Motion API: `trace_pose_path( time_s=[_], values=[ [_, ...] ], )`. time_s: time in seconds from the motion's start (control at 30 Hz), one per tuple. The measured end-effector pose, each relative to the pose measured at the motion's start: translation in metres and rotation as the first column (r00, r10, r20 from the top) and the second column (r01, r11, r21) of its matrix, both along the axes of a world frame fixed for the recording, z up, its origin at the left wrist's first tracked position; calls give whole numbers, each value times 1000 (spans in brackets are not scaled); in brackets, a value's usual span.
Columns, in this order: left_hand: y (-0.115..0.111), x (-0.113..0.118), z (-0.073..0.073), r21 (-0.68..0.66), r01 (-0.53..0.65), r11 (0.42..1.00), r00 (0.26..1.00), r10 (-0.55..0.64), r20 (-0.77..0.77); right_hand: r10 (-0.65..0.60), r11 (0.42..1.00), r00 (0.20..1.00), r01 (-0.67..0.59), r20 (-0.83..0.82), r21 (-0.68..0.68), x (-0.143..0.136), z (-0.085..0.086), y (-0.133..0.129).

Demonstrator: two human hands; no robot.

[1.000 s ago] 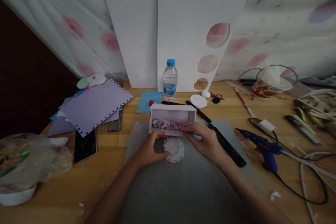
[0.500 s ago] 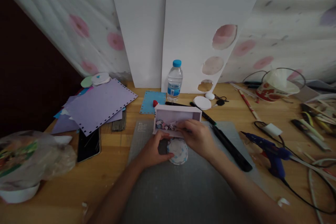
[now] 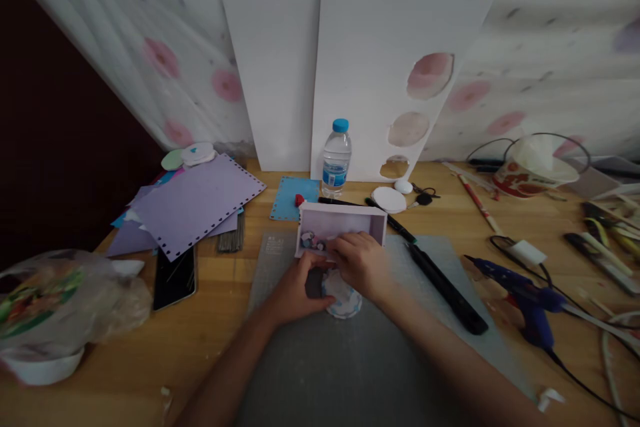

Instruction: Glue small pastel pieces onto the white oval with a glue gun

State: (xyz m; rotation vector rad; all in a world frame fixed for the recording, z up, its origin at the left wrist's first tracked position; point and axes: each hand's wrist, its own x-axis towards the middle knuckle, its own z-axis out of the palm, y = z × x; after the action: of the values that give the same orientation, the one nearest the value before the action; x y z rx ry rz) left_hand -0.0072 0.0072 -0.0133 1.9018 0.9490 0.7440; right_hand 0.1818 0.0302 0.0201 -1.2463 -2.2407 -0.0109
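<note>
A small lavender open box lies on the grey cutting mat, its open side toward me. Small grey and pink paper bits sit inside at its left. My left hand is curved around the box's front edge, fingertips on the edge. Its thumb touches a round white disc with a light-blue patterned rim, just in front of the box. My right hand bends over the same edge and partly covers the disc. Its fingers are pinched together at the paper bits; what lies between them is hidden.
A water bottle stands behind the box. A black cutter-like tool lies right of my hands, with a blue glue gun and its cord farther right. Purple sheets, a phone and a plastic bag are at left.
My right hand has shifted slightly left and lower along the box's front edge, covering more of the disc and paper bits. My left hand keeps its place. The view has shifted slightly.
</note>
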Motion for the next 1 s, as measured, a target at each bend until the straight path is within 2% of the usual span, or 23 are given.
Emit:
trace_pose_path(
  time_s=[0.1,0.23,0.5,0.6,0.7,0.9,1.0],
  values=[
    [0,0,0,3,6,1000,1000,-6,19,9,1000,998,-9,-55,6,3,-2,-2],
    [-1,-1,0,-30,-7,1000,1000,7,-2,3,1000,968,4,-251,29,14,-1,-5],
    [-1,-2,-7,-17,-23,1000,1000,23,-4,-16,998,872,45,-488,48,24,18,-14],
    [-1,-2,-6,-24,-4,1000,1000,4,-2,-75,995,794,98,-603,6,29,23,-24],
    [0,-1,-2,-20,5,1000,999,-6,-36,-180,983,683,153,-708,-102,41,22,-37],
    [1,1,3,3,18,1000,996,-18,-86,-381,924,485,217,-787,-314,57,2,-59],
    [0,-1,7,23,48,999,994,-46,-97,-466,885,401,195,-789,-423,56,-4,-63]
  ],
)
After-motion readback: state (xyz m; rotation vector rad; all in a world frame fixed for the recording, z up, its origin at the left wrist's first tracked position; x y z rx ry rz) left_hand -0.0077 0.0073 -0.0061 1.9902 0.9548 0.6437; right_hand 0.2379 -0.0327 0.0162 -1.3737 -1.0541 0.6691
